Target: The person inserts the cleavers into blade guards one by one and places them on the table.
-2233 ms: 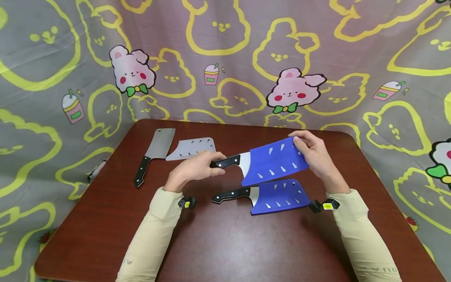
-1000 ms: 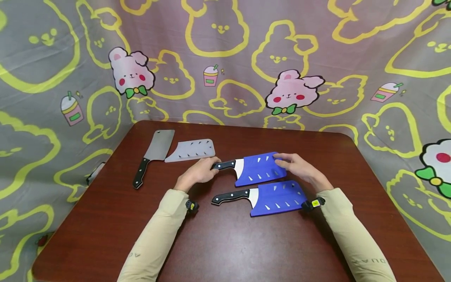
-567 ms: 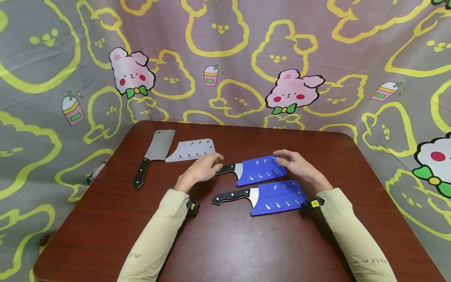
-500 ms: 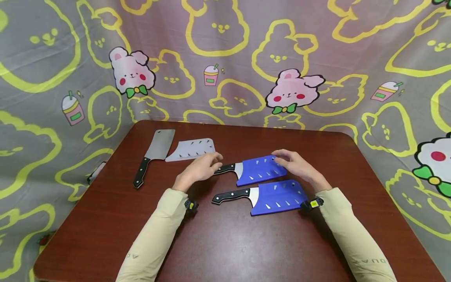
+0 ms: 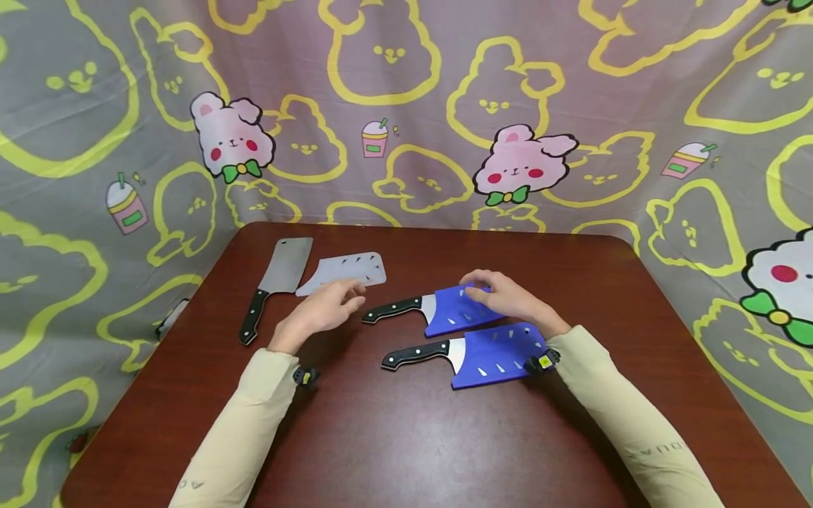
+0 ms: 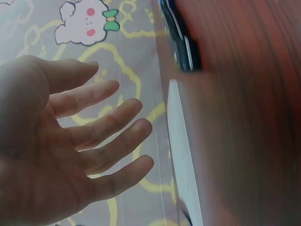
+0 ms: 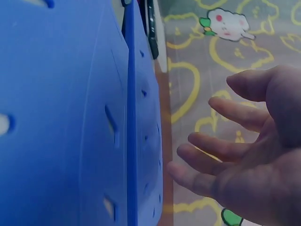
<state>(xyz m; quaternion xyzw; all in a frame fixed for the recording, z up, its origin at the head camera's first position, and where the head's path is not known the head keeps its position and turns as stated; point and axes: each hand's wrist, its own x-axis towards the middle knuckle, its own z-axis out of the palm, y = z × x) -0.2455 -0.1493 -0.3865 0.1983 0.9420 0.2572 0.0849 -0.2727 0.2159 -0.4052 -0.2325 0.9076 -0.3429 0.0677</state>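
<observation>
one far cleaver [image 5: 441,310], blue-sheathed, lies at one o'clock on the table [image 5: 406,437]; one near cleaver [image 5: 466,353], sheathed alike, is just beside it at three o'clock. the right hand [image 5: 504,293] is over the far cleaver, fingers apart and gripping nothing; the left hand [image 5: 324,310], also holding nothing, is at ten o'clock. a low sweep of the right hand, i think, could push the near cleaver askew (the wrist camera [image 5: 543,362] hangs above it). farther out at ten o'clock, a bare cleaver [image 5: 287,269] might cut a careless reach. a pale sheath [image 5: 339,268], at eleven o'clock, is partly behind the left hand.
</observation>
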